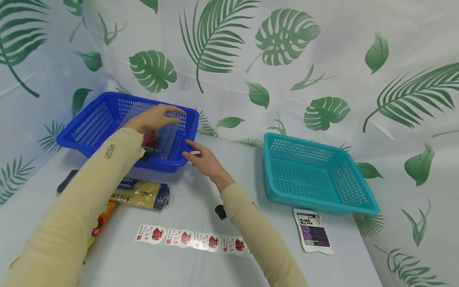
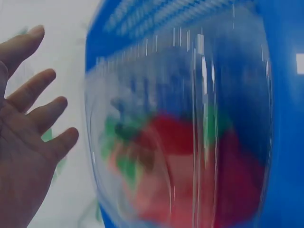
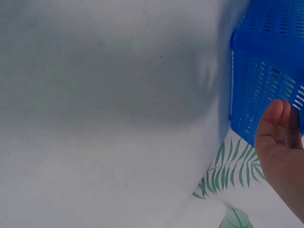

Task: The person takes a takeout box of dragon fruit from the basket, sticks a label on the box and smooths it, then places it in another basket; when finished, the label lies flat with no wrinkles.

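Note:
A clear plastic package (image 1: 166,139) stands in the blue basket (image 1: 86,145) at the left. Red and green items (image 2: 171,166) show blurred through its plastic in the left wrist view. My left hand (image 1: 155,117) is over the basket, above the package. Its fingers (image 2: 40,90) are spread and hold nothing. At the basket's right end, my right hand (image 1: 206,161) grips the rim, thumb and forefinger at the top edge. In the right wrist view, fingers (image 3: 275,118) of that hand lie against the slotted outer wall.
A turquoise basket (image 1: 308,179) stands at the right, with a white and purple packet (image 1: 313,232) before it. Near the blue basket lie a yellow-and-navy package (image 1: 140,194) and an orange packet (image 1: 102,219). A strip of fruit stickers (image 1: 183,238) and a small black object (image 1: 220,212) are in front.

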{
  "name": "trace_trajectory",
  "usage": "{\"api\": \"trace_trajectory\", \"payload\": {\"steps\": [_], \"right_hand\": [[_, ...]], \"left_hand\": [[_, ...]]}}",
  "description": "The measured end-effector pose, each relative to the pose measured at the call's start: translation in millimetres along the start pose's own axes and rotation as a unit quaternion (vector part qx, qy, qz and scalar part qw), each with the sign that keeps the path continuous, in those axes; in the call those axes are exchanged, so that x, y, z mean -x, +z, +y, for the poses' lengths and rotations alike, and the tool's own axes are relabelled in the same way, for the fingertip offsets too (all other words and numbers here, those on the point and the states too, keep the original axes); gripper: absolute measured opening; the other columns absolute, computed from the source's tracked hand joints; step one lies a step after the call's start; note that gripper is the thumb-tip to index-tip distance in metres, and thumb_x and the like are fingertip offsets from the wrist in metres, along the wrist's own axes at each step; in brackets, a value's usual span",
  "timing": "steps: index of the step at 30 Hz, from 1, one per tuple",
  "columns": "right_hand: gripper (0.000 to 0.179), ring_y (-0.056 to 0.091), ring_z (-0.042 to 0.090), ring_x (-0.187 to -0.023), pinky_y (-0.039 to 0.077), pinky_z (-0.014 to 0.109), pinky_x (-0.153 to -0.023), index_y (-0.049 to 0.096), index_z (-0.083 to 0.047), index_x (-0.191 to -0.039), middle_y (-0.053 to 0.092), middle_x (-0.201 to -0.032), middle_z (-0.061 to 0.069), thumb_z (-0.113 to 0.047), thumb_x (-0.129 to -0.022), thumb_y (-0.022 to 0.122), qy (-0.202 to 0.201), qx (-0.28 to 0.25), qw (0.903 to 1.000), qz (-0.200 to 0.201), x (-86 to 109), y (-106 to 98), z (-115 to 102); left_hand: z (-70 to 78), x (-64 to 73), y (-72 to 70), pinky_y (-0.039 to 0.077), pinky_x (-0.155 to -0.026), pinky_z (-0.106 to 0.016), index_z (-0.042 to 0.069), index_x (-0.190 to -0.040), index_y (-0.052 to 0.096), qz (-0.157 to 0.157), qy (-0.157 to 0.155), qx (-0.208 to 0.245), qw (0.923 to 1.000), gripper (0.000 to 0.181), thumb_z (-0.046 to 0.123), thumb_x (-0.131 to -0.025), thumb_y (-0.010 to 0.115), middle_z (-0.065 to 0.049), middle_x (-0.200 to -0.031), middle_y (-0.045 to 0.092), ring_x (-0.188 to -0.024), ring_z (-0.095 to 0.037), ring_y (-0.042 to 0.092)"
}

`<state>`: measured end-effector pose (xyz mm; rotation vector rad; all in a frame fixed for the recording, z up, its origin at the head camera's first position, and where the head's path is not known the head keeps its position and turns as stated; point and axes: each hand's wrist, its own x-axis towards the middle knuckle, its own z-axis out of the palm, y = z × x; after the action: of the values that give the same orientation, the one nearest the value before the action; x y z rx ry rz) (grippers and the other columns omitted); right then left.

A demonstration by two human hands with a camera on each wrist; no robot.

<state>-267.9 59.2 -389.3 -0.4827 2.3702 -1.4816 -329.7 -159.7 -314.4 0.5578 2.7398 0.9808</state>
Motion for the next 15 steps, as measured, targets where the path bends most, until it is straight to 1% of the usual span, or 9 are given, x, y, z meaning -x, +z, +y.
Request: {"api": "trace_trajectory", "payload": {"steps": [1, 3, 5, 8, 10, 11, 13, 15], "right_hand": [[0.057, 0.058, 0.019, -0.115, 0.050, 0.036, -0.092, 0.038, -0.023, -0.151, 0.050, -0.139, 0.006, -0.034, -0.099, 0.058, 0.002, -0.003, 1.0000, -0.001, -0.1, 0, 0], [0.056, 0.058, 0.018, -0.114, 0.050, 0.036, -0.092, 0.039, -0.023, -0.151, 0.050, -0.139, 0.005, -0.033, -0.099, 0.058, 0.005, -0.005, 1.0000, 0.000, -0.1, 0, -1], [0.056, 0.058, 0.017, -0.114, 0.050, 0.036, -0.092, 0.039, -0.023, -0.151, 0.051, -0.139, 0.005, -0.033, -0.099, 0.058, 0.008, -0.006, 0.9999, 0.002, 0.1, 0, -1], [0.056, 0.058, 0.018, -0.114, 0.049, 0.036, -0.092, 0.039, -0.024, -0.151, 0.050, -0.140, 0.005, -0.033, -0.099, 0.058, 0.013, -0.007, 0.9999, 0.004, 0.5, 1, -2], [0.056, 0.058, 0.018, -0.113, 0.049, 0.036, -0.092, 0.039, -0.025, -0.151, 0.050, -0.141, 0.005, -0.033, -0.099, 0.058, 0.017, -0.009, 0.9998, 0.005, 0.7, 1, -2], [0.056, 0.058, 0.018, -0.113, 0.049, 0.037, -0.093, 0.039, -0.025, -0.151, 0.049, -0.141, 0.005, -0.033, -0.099, 0.059, 0.018, -0.010, 0.9998, 0.005, 0.5, 2, -1], [0.056, 0.058, 0.018, -0.114, 0.049, 0.037, -0.093, 0.039, -0.025, -0.151, 0.049, -0.140, 0.005, -0.033, -0.099, 0.059, 0.020, -0.011, 0.9997, 0.006, 0.9, 2, -2], [0.056, 0.058, 0.018, -0.113, 0.049, 0.038, -0.094, 0.039, -0.026, -0.151, 0.050, -0.140, 0.004, -0.034, -0.099, 0.059, 0.022, -0.013, 0.9996, 0.008, 1.1, 3, -2]], "left_hand": [[-4.1, 3.6, -5.1, 0.027, -0.107, -0.062, 0.011, -0.146, 0.045, -0.002, -0.007, 0.000, 1.0000, 0.048, 0.029, -0.103, 0.051, -0.020, -0.152, 0.037, -0.136, -0.043, 0.036], [-14.2, 10.5, -15.2, 0.029, -0.106, -0.061, 0.010, -0.147, 0.045, -0.001, -0.024, 0.000, 0.9997, 0.050, 0.032, -0.102, 0.051, -0.021, -0.150, 0.038, -0.129, -0.042, 0.043], [-25.9, 18.8, -24.5, 0.028, -0.106, -0.063, 0.010, -0.148, 0.043, 0.002, -0.048, 0.005, 0.9988, 0.052, 0.035, -0.102, 0.051, -0.023, -0.151, 0.036, -0.129, -0.044, 0.040], [-47.2, 32.4, -35.0, 0.026, -0.105, -0.065, 0.009, -0.148, 0.042, 0.007, -0.077, 0.019, 0.9968, 0.054, 0.034, -0.101, 0.052, -0.027, -0.152, 0.031, -0.132, -0.048, 0.035], [-61.8, 42.9, -39.4, 0.020, -0.105, -0.069, 0.009, -0.149, 0.039, 0.004, -0.100, 0.034, 0.9944, 0.057, 0.036, -0.101, 0.053, -0.028, -0.153, 0.025, -0.138, -0.052, 0.021], [-69.3, 48.3, -40.8, 0.020, -0.105, -0.070, 0.009, -0.150, 0.038, 0.001, -0.107, 0.038, 0.9935, 0.058, 0.035, -0.101, 0.052, -0.029, -0.154, 0.023, -0.138, -0.053, 0.019], [-82.7, 58.8, -41.9, 0.021, -0.103, -0.071, 0.009, -0.150, 0.037, -0.002, -0.122, 0.044, 0.9915, 0.058, 0.036, -0.101, 0.052, -0.031, -0.153, 0.022, -0.138, -0.055, 0.018], [-92.7, 67.5, -41.1, 0.027, -0.101, -0.071, 0.008, -0.151, 0.033, -0.011, -0.134, 0.065, 0.9887, 0.060, 0.036, -0.102, 0.051, -0.033, -0.152, 0.021, -0.135, -0.056, 0.021]]}}
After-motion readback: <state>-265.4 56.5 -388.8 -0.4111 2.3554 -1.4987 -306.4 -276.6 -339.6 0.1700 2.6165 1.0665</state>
